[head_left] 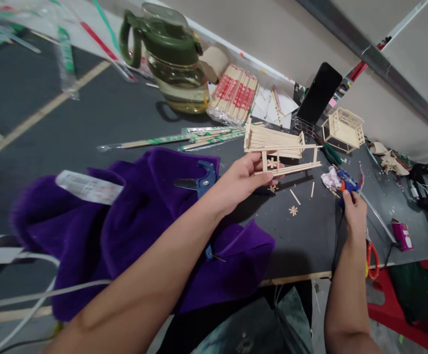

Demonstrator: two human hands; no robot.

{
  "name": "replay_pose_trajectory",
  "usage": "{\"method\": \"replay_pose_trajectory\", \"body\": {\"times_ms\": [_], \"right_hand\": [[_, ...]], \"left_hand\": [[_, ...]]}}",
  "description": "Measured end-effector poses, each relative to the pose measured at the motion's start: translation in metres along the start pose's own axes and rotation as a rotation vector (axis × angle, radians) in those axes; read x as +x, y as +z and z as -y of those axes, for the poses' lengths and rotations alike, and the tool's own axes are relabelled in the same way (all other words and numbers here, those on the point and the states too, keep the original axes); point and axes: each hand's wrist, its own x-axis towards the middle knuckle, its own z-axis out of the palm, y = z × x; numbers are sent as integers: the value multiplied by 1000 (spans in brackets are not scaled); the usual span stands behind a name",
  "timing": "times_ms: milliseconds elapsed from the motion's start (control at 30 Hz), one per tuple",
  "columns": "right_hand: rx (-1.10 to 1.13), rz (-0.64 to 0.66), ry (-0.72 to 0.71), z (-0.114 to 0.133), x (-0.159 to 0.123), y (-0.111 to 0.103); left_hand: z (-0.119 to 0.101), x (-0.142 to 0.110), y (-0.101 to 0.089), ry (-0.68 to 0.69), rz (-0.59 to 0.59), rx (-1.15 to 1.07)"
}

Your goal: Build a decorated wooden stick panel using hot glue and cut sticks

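Note:
My left hand (246, 173) pinches a small openwork frame (298, 170) made of thin wooden sticks, held just above the table. A flower-shaped stick piece shows inside one end of the frame. Right behind it is a slatted wooden stick model (273, 139). My right hand (354, 209) is wrapped round a blue glue gun (350, 180), whose orange tip points left beside a crumpled pale wad (331, 178). Between the hands lie a star-shaped stick piece (293, 211) and short cut sticks (295, 197).
Purple cloth (129, 216) with a blue-handled cutter (205, 183) covers the left front. Behind stand a green-lidded jug (177, 64), packed chopsticks (234, 93), a propped phone (319, 93) and a stick model (343, 130). Orange-handled scissors (372, 260) lie at the right edge.

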Motion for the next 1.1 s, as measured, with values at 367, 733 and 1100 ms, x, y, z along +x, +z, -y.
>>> {"method": "replay_pose_trajectory", "body": {"times_ms": [367,733,1100], "right_hand": [[85,180,-457,143,-56,53],[156,259,-377,156,-51,95],[175,320,-327,148,-53,104]], "left_hand": [[2,0,4,-4,36,-6],[6,1,3,38,97,12],[6,1,3,28,99,57]]}}
